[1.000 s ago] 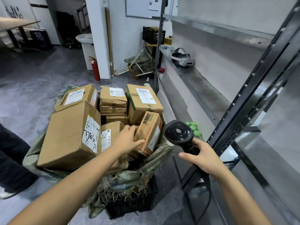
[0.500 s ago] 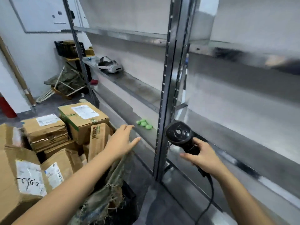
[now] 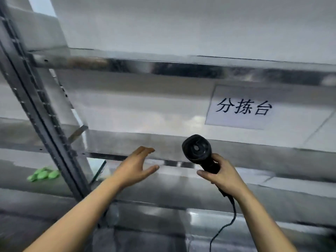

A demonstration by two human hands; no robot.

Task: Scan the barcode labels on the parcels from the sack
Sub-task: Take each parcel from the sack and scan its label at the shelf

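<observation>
My right hand [image 3: 221, 176] grips the scanner [image 3: 197, 150] upright, ready to read; my left hand [image 3: 135, 167] hovers empty, fingers [image 3: 145, 150] loose, no parcel in view

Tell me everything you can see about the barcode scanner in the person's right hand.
The barcode scanner is a black handheld unit, apparently matte plastic. Its round head has a recessed middle and faces the camera, tilted up and left. Its handle slants down to the right, where the right hand grips it, fingers curled round. A thin black cable leaves the base and hangs down in a curve. It is held in the air before the metal shelf, touching nothing else.
</observation>
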